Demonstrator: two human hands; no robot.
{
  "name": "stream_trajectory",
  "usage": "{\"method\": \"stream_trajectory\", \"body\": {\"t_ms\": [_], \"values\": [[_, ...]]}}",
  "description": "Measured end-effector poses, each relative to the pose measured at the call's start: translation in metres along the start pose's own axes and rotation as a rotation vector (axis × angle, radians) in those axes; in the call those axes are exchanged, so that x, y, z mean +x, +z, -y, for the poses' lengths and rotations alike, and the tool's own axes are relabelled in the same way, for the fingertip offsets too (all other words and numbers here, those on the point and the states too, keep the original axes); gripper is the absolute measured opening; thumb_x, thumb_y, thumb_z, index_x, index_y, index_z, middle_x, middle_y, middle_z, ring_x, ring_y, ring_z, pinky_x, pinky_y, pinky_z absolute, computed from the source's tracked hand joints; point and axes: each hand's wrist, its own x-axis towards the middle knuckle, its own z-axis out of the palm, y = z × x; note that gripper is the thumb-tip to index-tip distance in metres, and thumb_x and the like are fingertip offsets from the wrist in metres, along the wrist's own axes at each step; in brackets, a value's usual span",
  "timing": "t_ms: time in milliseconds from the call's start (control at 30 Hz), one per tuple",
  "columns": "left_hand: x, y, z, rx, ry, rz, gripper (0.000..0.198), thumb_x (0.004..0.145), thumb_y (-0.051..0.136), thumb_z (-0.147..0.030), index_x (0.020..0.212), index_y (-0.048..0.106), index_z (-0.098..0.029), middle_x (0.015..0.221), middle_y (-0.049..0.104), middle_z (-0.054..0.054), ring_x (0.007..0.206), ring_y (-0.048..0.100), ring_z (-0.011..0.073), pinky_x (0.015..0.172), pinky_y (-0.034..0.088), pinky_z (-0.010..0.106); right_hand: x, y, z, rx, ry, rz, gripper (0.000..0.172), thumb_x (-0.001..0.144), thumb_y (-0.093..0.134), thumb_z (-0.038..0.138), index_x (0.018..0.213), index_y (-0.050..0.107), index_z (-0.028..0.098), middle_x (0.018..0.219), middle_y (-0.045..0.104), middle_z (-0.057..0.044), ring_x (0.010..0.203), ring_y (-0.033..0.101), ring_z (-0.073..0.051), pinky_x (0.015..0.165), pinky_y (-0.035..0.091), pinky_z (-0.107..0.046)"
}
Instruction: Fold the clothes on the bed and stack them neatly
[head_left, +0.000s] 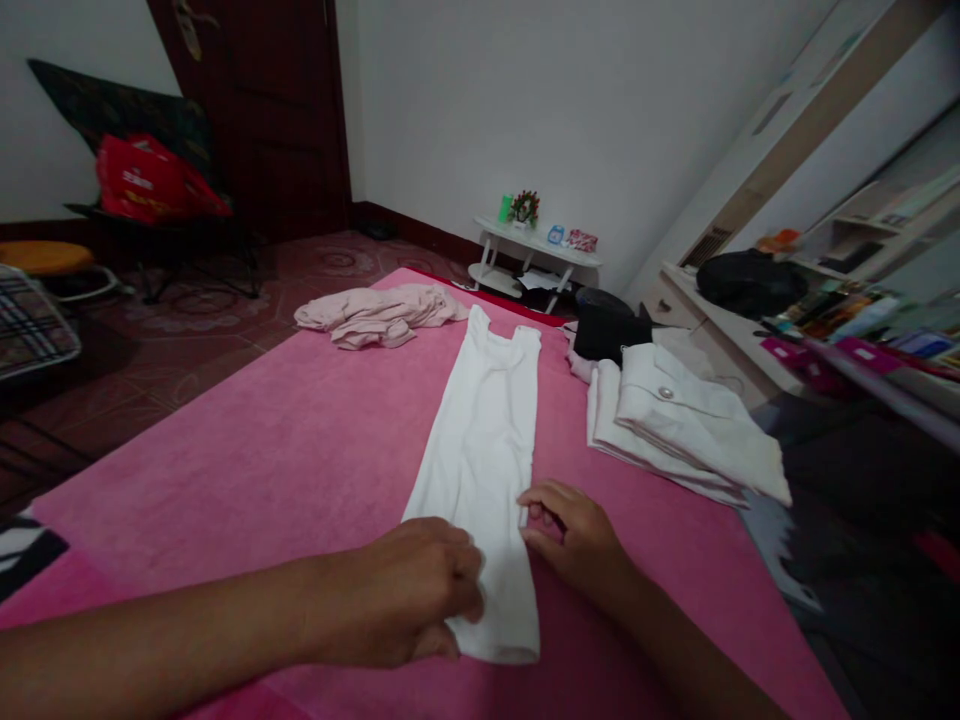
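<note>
A long white sleeveless garment point(484, 440), folded narrow, lies lengthwise on the pink bed cover point(285, 450). My left hand point(409, 590) rests on its near left edge with fingers curled, pinching the fabric. My right hand point(574, 540) sits at the garment's near right edge, fingers bent and closed on the hem there. The garment's near end lies flat between both hands.
A crumpled pale pink garment point(379, 315) lies at the far side of the bed. Folded white clothes point(682, 425) and a black item point(607, 330) sit to the right. A small white table point(536, 255) stands by the wall, a cluttered desk point(825, 320) on the right.
</note>
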Motion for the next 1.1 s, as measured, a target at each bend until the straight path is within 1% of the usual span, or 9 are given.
{"method": "stream_trajectory", "body": {"t_ms": [133, 267, 400, 500, 700, 767, 867, 1000, 1100], "values": [[0.001, -0.007, 0.000, -0.230, -0.043, 0.030, 0.004, 0.082, 0.062, -0.018, 0.083, 0.064, -0.020, 0.079, 0.064, 0.002, 0.078, 0.060, 0.0164, 0.072, 0.044, 0.025, -0.004, 0.000, 0.008, 0.037, 0.157, 0.044, 0.018, 0.072, 0.064, 0.024, 0.090, 0.060, 0.024, 0.075, 0.062, 0.002, 0.064, 0.054, -0.013, 0.062, 0.040, -0.025], [-0.004, -0.026, 0.001, -0.539, -0.130, 0.004, 0.006, 0.084, 0.062, -0.021, 0.082, 0.065, -0.017, 0.079, 0.062, 0.001, 0.072, 0.057, 0.0114, 0.064, 0.043, 0.019, -0.006, 0.000, 0.012, -0.016, 0.082, 0.106, 0.015, 0.074, 0.061, 0.020, 0.089, 0.062, 0.023, 0.080, 0.061, 0.002, 0.070, 0.055, -0.013, 0.065, 0.038, -0.024], [-0.011, -0.033, 0.000, -0.604, -0.176, 0.006, 0.009, 0.083, 0.063, -0.024, 0.083, 0.066, -0.015, 0.076, 0.060, 0.001, 0.070, 0.054, 0.0108, 0.063, 0.042, 0.019, -0.004, 0.002, 0.018, -0.097, 0.074, 0.147, 0.003, 0.080, 0.057, 0.020, 0.080, 0.059, 0.022, 0.077, 0.060, 0.002, 0.071, 0.053, -0.013, 0.065, 0.034, -0.025], [-0.015, -0.027, -0.003, -0.535, -0.152, 0.015, 0.003, 0.080, 0.063, -0.016, 0.082, 0.065, -0.016, 0.076, 0.061, 0.001, 0.069, 0.055, 0.0106, 0.063, 0.042, 0.018, -0.005, -0.002, 0.018, -0.198, 0.040, 0.160, 0.009, 0.083, 0.055, 0.020, 0.075, 0.055, 0.021, 0.076, 0.060, 0.001, 0.072, 0.052, -0.015, 0.066, 0.033, -0.027], [-0.023, -0.027, -0.004, -0.448, -0.038, 0.085, 0.016, 0.084, 0.054, -0.009, 0.088, 0.067, -0.018, 0.079, 0.066, 0.004, 0.073, 0.061, 0.0131, 0.066, 0.047, 0.018, -0.014, -0.021, 0.011, -0.271, -0.105, 0.214, 0.011, 0.084, 0.050, 0.015, 0.078, 0.057, 0.022, 0.084, 0.063, -0.002, 0.076, 0.055, -0.016, 0.071, 0.040, -0.028], [-0.026, -0.034, 0.008, -0.392, -0.035, 0.022, 0.021, 0.086, 0.051, -0.008, 0.096, 0.066, -0.018, 0.086, 0.066, 0.006, 0.078, 0.062, 0.0139, 0.071, 0.048, 0.019, -0.018, -0.024, 0.011, -0.291, -0.180, 0.150, 0.018, 0.083, 0.048, 0.012, 0.093, 0.060, 0.021, 0.108, 0.063, -0.007, 0.098, 0.057, -0.019, 0.085, 0.043, -0.032], [-0.031, -0.042, 0.037, -0.123, -0.061, -0.121, 0.032, 0.085, 0.050, -0.008, 0.111, 0.064, -0.022, 0.106, 0.063, 0.010, 0.096, 0.059, 0.0191, 0.086, 0.047, 0.028, -0.023, -0.022, 0.009, -0.325, -0.365, 0.117, 0.041, 0.085, 0.045, 0.009, 0.122, 0.054, 0.025, 0.139, 0.049, -0.008, 0.126, 0.044, -0.021, 0.104, 0.036, -0.040], [-0.036, -0.044, 0.071, 0.143, -0.070, -0.160, 0.048, 0.084, 0.051, -0.007, 0.125, 0.057, -0.030, 0.135, 0.050, 0.010, 0.124, 0.046, 0.0263, 0.104, 0.038, 0.041, -0.019, -0.007, 0.001, -0.369, -0.562, 0.135, 0.039, 0.093, 0.043, 0.012, 0.128, 0.049, 0.027, 0.141, 0.050, -0.005, 0.132, 0.041, -0.017, 0.108, 0.034, -0.041], [-0.032, -0.044, 0.077, 0.193, 0.007, -0.109, 0.048, 0.085, 0.054, -0.013, 0.129, 0.054, -0.032, 0.143, 0.044, 0.006, 0.135, 0.034, 0.0280, 0.111, 0.030, 0.045, -0.011, 0.008, -0.003, -0.396, -0.642, 0.051, 0.033, 0.096, 0.043, 0.016, 0.126, 0.051, 0.025, 0.138, 0.053, -0.005, 0.132, 0.042, -0.016, 0.108, 0.035, -0.039]]}}
